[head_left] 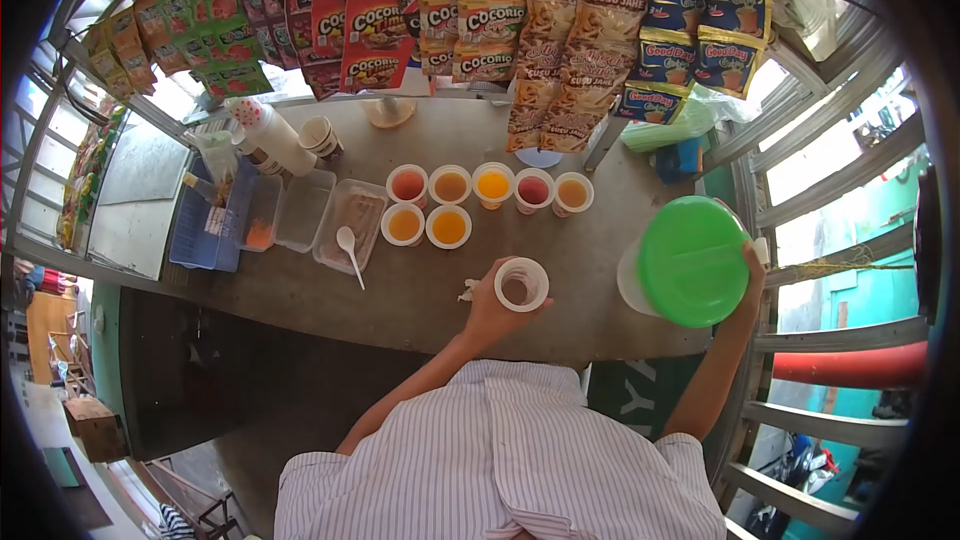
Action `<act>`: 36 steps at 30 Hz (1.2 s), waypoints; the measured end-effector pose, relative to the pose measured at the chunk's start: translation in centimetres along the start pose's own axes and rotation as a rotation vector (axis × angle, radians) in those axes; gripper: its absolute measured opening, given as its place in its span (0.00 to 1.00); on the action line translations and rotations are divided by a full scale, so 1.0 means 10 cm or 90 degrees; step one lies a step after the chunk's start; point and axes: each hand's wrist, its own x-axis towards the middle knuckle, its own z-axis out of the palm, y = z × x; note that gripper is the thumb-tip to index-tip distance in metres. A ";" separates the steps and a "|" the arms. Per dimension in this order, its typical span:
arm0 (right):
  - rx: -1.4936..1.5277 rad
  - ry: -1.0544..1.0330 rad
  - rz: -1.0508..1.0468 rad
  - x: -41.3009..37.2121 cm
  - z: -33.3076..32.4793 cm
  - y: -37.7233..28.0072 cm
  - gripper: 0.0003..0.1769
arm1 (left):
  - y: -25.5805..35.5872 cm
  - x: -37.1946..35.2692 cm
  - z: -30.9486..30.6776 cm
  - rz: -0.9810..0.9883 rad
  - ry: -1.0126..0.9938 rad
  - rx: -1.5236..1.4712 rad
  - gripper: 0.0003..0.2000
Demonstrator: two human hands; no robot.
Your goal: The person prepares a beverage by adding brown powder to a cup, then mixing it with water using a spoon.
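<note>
My left hand [487, 308] is closed around a paper cup [542, 290] near the front of the counter. The cup's open top faces me, with something brownish at its bottom. At the right, my right hand [748, 285] grips a pitcher [630, 280] by its handle side. A wide green lid [695, 260] covers the pitcher and hides most of its body. Beyond my left hand, several cups of orange, red and brownish drink stand in two rows, among them a yellow-orange one [493, 185]. A crumpled white scrap [467, 290] lies beside my left hand.
A white spoon [350, 255] rests on a plastic tub of powder [335, 240]. Left of it are more clear tubs [305, 210] and a blue basket [205, 230]. Stacked paper cups [320, 137] stand behind. Drink sachets [490, 10] hang along the far edge; metal bars [840, 335] flank the right.
</note>
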 end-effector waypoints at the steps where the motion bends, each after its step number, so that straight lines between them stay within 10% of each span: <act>1: -0.053 -0.105 -0.042 0.00 0.40 -0.16 0.35 | 0.02 0.01 -0.01 0.012 -0.001 0.001 0.29; 36: -0.819 -0.190 -0.310 -0.57 2.04 -0.74 0.36 | -0.02 0.08 -0.01 0.030 -0.262 -0.201 0.29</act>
